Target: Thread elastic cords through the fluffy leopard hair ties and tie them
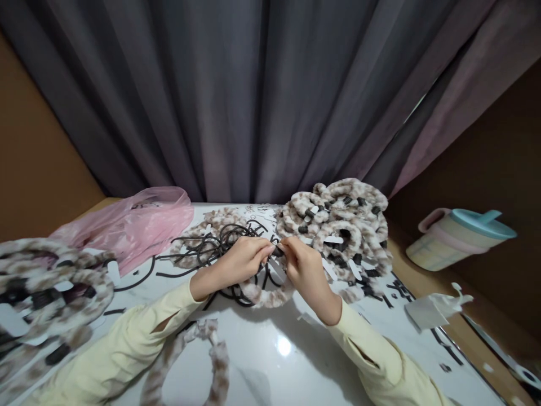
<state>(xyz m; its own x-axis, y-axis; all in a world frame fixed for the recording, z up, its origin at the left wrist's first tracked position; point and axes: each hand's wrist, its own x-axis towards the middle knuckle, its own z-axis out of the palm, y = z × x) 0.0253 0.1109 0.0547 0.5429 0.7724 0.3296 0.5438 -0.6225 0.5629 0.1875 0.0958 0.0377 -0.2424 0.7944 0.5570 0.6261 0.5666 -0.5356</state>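
Observation:
My left hand (248,258) and my right hand (301,265) meet over the middle of the table, fingertips almost touching. Both are closed in a pinch on a short dark piece that looks like black cord (278,251); the fingers cover most of it. Just below them lies a furry brown-and-white ring (268,296), its upper part hidden by my hands, so I cannot tell whether it joins the cord. A tangle of black cords (220,241) spreads behind and beneath my left hand. Nearer me, between my forearms, rests another furry loop (220,361) with a gap at its top.
Furry rings with black sections and white tags are heaped at right (338,225) and left (91,282). A pink plastic bag (143,217) lies back left. On the right ledge stand a tumbler (454,242) and a white packet (431,311). Grey curtains (236,101) hang behind.

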